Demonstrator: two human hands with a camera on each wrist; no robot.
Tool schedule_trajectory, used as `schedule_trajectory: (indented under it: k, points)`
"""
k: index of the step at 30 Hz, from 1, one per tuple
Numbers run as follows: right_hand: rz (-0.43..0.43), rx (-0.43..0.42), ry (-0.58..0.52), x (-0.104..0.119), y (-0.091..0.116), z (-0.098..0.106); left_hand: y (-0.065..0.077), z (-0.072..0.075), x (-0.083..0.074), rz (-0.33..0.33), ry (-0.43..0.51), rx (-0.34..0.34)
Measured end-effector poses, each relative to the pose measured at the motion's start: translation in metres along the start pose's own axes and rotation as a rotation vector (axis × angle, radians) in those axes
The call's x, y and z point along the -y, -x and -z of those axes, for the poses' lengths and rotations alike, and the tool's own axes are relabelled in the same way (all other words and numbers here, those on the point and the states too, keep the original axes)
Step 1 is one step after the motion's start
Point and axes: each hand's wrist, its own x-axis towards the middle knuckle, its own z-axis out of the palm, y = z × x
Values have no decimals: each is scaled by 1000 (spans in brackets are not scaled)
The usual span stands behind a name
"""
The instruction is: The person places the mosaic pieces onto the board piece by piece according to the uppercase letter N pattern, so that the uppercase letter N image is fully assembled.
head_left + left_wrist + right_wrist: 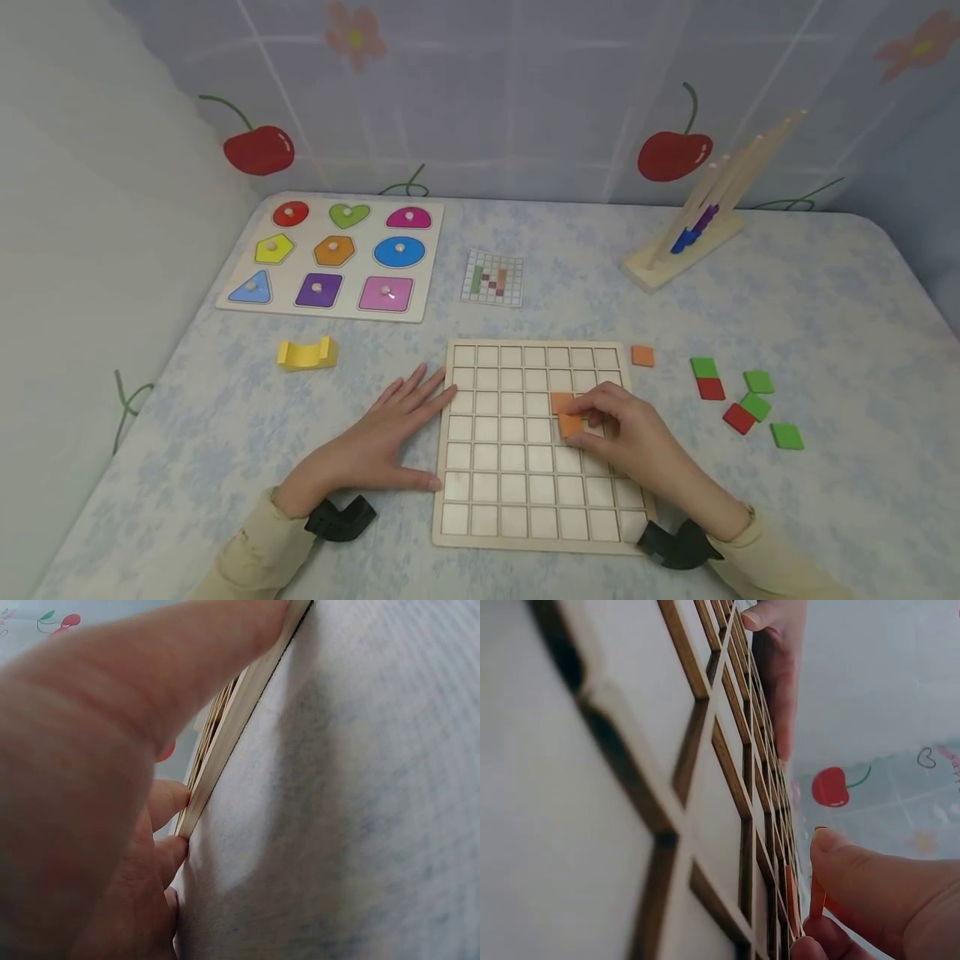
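Note:
A wooden grid board [483, 547] lies flat on the table. My right hand [630, 429] pinches an orange square tile [570, 427] between thumb and fingers over the board's right half. In the right wrist view that tile [819, 889] stands slightly off the grid. Just beyond it, another orange tile [561, 403] sits in a cell. My left hand [382, 442] has its fingers spread on the table, with fingertips and thumb touching the board's left edge; the left wrist view shows them against the wooden side [225, 750].
Right of the board lie a loose orange tile [642, 356] and several green [787, 436] and red tiles [738, 418]. Behind it is a pattern card [512, 287]. A shape puzzle [431, 275], a yellow block [307, 355] and a pegged stand [645, 279] stand around.

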Motion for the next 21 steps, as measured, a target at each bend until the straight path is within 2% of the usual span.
schedule_trajectory:
  k: [11,21]
  points:
    - [43,6,51,3,-1,-3,0,0,0,11,-1,6]
    - [-29,56,50,8,-2,3,0,0,0,-1,-1,3]
